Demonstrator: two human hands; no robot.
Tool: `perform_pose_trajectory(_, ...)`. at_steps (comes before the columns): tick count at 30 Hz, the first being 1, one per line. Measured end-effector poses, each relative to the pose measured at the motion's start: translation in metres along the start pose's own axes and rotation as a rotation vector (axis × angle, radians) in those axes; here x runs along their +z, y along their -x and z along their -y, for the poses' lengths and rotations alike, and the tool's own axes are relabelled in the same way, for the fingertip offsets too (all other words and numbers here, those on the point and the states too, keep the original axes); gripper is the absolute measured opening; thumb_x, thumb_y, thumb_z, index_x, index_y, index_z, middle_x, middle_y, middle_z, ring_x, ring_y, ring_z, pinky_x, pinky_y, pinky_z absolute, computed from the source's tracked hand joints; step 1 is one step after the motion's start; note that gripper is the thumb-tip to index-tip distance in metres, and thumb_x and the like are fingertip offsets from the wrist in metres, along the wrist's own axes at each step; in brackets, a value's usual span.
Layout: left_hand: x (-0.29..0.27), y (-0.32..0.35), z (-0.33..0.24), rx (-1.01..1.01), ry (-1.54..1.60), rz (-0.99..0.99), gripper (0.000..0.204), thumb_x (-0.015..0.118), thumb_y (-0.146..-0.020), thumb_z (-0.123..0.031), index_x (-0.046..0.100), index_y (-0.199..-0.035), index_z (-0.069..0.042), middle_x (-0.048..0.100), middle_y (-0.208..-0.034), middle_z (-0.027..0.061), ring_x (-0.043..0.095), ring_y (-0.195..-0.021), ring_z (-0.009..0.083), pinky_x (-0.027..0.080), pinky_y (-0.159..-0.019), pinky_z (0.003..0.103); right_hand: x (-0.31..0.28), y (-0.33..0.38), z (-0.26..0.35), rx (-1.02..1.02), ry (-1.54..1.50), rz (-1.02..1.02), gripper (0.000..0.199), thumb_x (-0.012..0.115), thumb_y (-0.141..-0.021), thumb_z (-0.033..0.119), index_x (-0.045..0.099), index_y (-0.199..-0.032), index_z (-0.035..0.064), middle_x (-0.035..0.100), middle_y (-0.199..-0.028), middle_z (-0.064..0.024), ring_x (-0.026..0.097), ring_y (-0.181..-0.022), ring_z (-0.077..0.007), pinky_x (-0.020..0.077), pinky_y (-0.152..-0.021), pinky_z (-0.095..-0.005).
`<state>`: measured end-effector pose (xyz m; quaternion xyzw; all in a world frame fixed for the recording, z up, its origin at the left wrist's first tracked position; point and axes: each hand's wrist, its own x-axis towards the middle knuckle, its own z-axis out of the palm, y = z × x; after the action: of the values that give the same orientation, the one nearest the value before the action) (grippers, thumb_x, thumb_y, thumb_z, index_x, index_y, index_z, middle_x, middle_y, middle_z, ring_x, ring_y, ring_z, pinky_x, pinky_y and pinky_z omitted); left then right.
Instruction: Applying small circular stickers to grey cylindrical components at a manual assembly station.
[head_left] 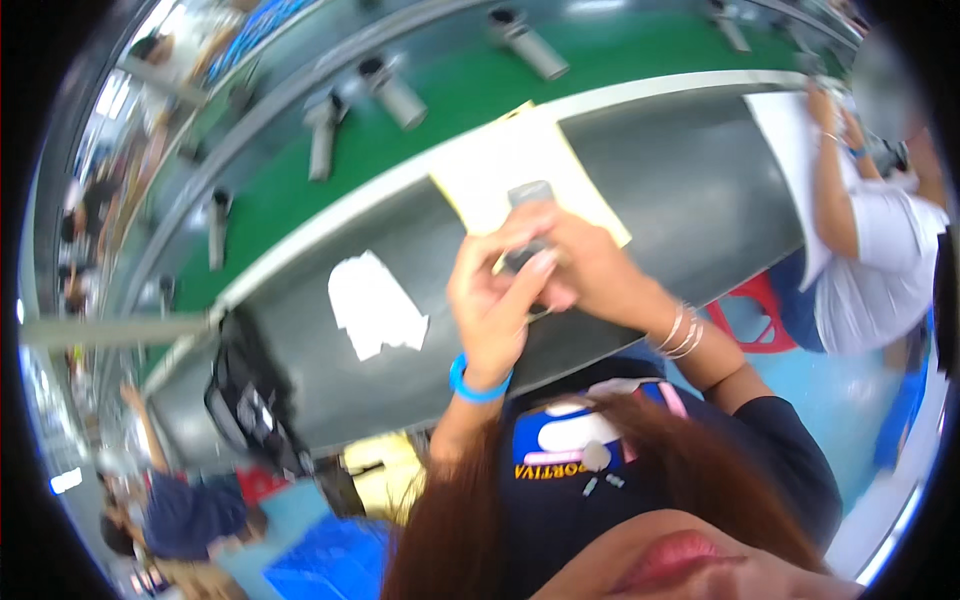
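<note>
Grey part [531, 191]: long axis points away from body; rounded end, blurred; left hand [492, 292], right hand [588, 255] wrapped around.

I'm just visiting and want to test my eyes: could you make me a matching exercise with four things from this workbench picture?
Things:
1. Grey object
2. Blue wristband
3. Pale yellow sheet
4. Green belt

Places:
A. Lying on the dark table
B. Beyond the table, bearing grey tube-shaped items
C. Between left hand and right hand
D. Around the left wrist

Pairs: 1-C, 2-D, 3-A, 4-B
</note>
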<state>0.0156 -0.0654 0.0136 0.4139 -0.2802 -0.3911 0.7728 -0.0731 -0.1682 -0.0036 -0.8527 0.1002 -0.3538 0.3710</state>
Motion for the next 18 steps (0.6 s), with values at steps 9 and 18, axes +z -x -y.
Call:
perform_pose_trajectory(9,-0.006,0.024,0.021,0.227,-0.1,0.022,0.02,0.045,-0.091,-0.003,0.042,-0.111,0.001,0.053,-0.104,0.0181,0.056,-0.048,0.0157,0.045,-0.037,0.021,0.002,0.012,0.007,0.043,0.025,0.119,0.024,0.061,-0.078,0.007,0.054,-0.101,0.0114,0.057,-0.092,-0.0026,0.062,-0.076,-0.0265,0.0503,-0.056,-0.0366)
perform_pose_trajectory(18,-0.009,0.022,0.024,0.278,-0.042,0.001,0.031,0.037,-0.096,-0.007,0.036,-0.126,0.002,0.052,-0.095,0.016,0.044,-0.037,0.0118,0.037,-0.032,0.019,0.005,0.007,0.006,0.016,0.121,0.126,0.023,0.06,-0.076,0.002,0.055,-0.098,0.0091,0.055,-0.097,-0.002,0.061,-0.073,-0.0256,0.0487,-0.054,-0.0344)
